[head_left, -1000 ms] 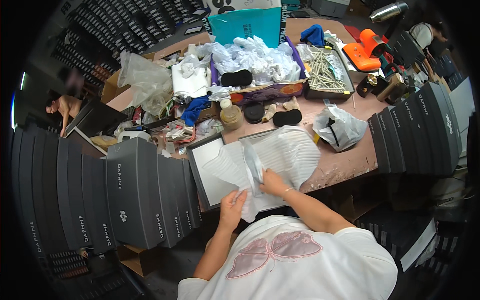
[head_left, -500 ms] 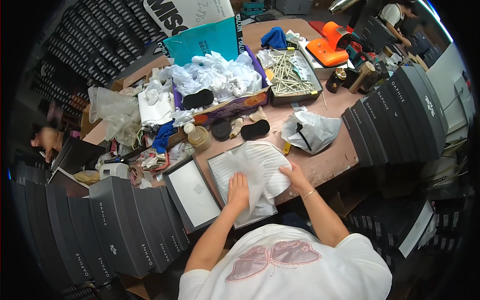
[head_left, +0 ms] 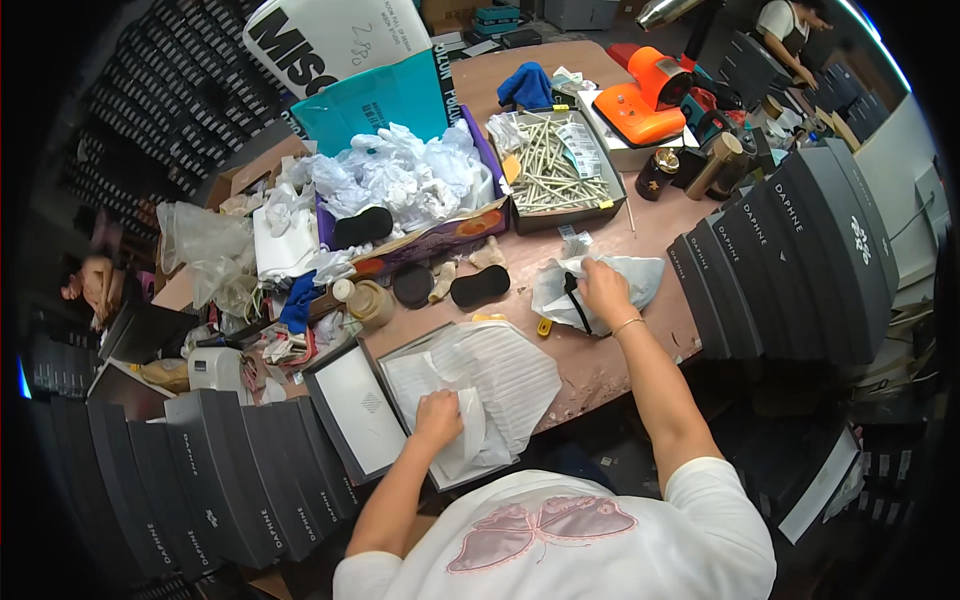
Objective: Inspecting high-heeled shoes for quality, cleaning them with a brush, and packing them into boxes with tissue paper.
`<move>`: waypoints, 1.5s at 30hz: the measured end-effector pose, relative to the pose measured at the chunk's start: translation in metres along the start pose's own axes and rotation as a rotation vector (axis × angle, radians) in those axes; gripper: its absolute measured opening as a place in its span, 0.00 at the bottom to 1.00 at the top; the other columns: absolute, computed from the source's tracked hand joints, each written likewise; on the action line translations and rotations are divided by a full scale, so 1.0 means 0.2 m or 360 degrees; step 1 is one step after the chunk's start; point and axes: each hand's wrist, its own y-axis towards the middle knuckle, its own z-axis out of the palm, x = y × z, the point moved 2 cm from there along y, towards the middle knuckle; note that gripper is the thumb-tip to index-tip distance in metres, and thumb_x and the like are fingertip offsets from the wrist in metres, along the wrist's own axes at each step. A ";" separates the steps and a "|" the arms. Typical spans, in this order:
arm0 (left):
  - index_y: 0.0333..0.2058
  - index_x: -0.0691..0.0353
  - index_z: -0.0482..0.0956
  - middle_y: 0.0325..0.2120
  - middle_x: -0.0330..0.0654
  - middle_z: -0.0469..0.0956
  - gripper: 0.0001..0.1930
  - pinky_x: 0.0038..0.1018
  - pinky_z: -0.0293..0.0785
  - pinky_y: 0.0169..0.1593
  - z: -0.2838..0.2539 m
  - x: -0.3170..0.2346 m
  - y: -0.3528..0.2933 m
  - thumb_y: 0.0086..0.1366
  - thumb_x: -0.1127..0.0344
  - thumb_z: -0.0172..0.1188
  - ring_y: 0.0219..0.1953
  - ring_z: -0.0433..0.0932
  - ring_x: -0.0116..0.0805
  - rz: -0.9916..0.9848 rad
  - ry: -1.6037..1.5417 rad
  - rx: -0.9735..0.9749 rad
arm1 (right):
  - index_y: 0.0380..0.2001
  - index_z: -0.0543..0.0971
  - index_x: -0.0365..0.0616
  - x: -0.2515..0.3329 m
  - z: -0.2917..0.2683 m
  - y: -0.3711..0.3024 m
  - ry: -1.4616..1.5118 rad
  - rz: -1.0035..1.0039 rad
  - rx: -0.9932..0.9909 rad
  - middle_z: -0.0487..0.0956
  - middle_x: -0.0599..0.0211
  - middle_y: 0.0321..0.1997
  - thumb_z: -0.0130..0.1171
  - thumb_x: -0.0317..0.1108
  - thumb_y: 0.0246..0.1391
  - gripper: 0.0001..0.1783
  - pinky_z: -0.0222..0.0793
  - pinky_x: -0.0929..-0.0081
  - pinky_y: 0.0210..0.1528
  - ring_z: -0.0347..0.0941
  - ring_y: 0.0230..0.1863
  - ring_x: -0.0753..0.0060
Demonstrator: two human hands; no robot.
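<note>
Clock positions are counted from the box, twelve at the far side.

Box, open, grey, rectangular (head_left: 480,477): one, on the pinkish table (head_left: 603,388). White pleated tissue paper (head_left: 512,385) lies in it, overhanging toward two.

Left hand (head_left: 437,418): at seven, fingers curled and grasping the tissue's loose layer.

Right hand (head_left: 605,293): between one and two, fingers bent onto a white-wrapped bundle with a black strap (head_left: 642,277); whether they grip it cannot be told.

Lid, shallow, grey, white inside (head_left: 362,412): just beside the box, nine.

Pad, black, oval (head_left: 480,287): twelve.

Bottle, clear, white cap (head_left: 368,303): between ten and eleven.

Carton, purple-sided, filled with crumpled white paper (head_left: 440,237): eleven.

Tray, dark, holding thin pale sticks (head_left: 568,219): one, farther off.

Stacked grey boxes: a right-hand row (head_left: 800,260), two; a left-hand row (head_left: 215,480), between eight and nine.
</note>
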 end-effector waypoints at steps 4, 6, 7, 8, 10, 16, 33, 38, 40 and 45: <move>0.40 0.66 0.76 0.38 0.51 0.76 0.13 0.38 0.69 0.50 -0.27 -0.38 0.18 0.54 0.73 0.57 0.43 0.74 0.49 0.0360 -0.0646 -0.0491 | 0.32 0.79 0.39 -0.16 0.02 -0.14 0.0350 0.0099 -0.0076 0.76 0.50 0.39 0.54 0.25 0.43 0.10 0.70 0.59 0.43 0.74 0.41 0.47; 0.42 0.66 0.76 0.42 0.53 0.74 0.14 0.36 0.67 0.54 -0.25 -0.60 0.41 0.55 0.72 0.58 0.50 0.71 0.50 0.0534 -0.0725 -0.0574 | 0.32 0.78 0.38 -0.18 -0.04 -0.24 0.0472 -0.0053 -0.0279 0.76 0.51 0.37 0.52 0.22 0.44 0.10 0.70 0.59 0.43 0.74 0.41 0.47; 0.43 0.65 0.76 0.45 0.54 0.73 0.15 0.37 0.65 0.56 -0.19 -0.66 0.56 0.55 0.71 0.58 0.53 0.68 0.51 0.0605 -0.0714 -0.0645 | 0.33 0.78 0.37 -0.17 -0.07 -0.27 0.0460 -0.0075 -0.0288 0.75 0.51 0.37 0.51 0.20 0.45 0.11 0.70 0.61 0.43 0.73 0.40 0.48; 0.42 0.66 0.76 0.47 0.54 0.72 0.14 0.40 0.63 0.58 -0.11 -0.69 0.70 0.55 0.71 0.58 0.54 0.67 0.52 0.0600 -0.0487 -0.0689 | 0.34 0.79 0.38 -0.14 -0.10 -0.28 0.0469 -0.0070 -0.0318 0.75 0.51 0.37 0.52 0.21 0.46 0.11 0.70 0.61 0.43 0.73 0.40 0.48; 0.41 0.66 0.77 0.48 0.54 0.71 0.14 0.45 0.59 0.60 0.03 -0.72 0.86 0.55 0.70 0.58 0.56 0.65 0.53 0.0595 -0.0074 -0.0504 | 0.35 0.79 0.39 -0.12 -0.14 -0.32 0.0487 -0.0046 -0.0364 0.75 0.52 0.37 0.53 0.22 0.47 0.11 0.70 0.61 0.42 0.73 0.39 0.48; 0.34 0.60 0.78 0.36 0.44 0.76 0.09 0.49 0.56 0.61 0.19 -0.83 0.77 0.54 0.67 0.56 0.47 0.72 0.42 0.1275 0.0298 0.0179 | 0.39 0.79 0.38 -0.33 -0.08 -0.52 0.0361 0.0160 -0.0122 0.75 0.54 0.32 0.53 0.20 0.48 0.14 0.69 0.65 0.37 0.73 0.34 0.51; 0.63 0.57 0.58 0.54 0.49 0.70 0.40 0.40 0.68 0.57 0.01 -0.64 0.46 0.60 0.36 0.51 0.55 0.71 0.41 -0.0479 -0.3491 0.1285 | 0.39 0.79 0.43 0.55 -0.79 -0.54 0.1037 -0.0957 0.0816 0.76 0.61 0.34 0.54 0.17 0.43 0.18 0.70 0.70 0.40 0.74 0.36 0.59; 0.64 0.54 0.56 0.51 0.38 0.70 0.37 0.24 0.73 0.47 0.00 -0.57 -0.03 0.56 0.76 0.59 0.46 0.73 0.26 -0.0160 -0.3013 0.0738 | 0.44 0.80 0.45 0.77 -0.55 -0.94 0.1200 -0.1155 0.1602 0.77 0.61 0.45 0.57 0.25 0.50 0.16 0.69 0.68 0.50 0.74 0.46 0.60; 0.64 0.52 0.56 0.51 0.35 0.69 0.39 0.21 0.71 0.46 -0.22 -0.40 -0.24 0.53 0.80 0.56 0.46 0.71 0.24 0.0111 -0.2525 0.0310 | 0.54 0.73 0.40 0.53 -0.41 -1.05 0.1730 -0.0434 0.1994 0.74 0.58 0.55 0.57 0.28 0.54 0.23 0.67 0.66 0.56 0.73 0.53 0.61; 0.64 0.55 0.57 0.54 0.44 0.68 0.43 0.29 0.68 0.56 -0.50 0.08 -0.40 0.47 0.84 0.58 0.54 0.70 0.34 0.0115 -0.1056 -0.0223 | 0.67 0.46 0.39 0.64 -0.16 -1.03 0.2149 0.0107 0.1359 0.54 0.56 0.68 0.59 0.36 0.55 0.44 0.64 0.62 0.61 0.58 0.64 0.66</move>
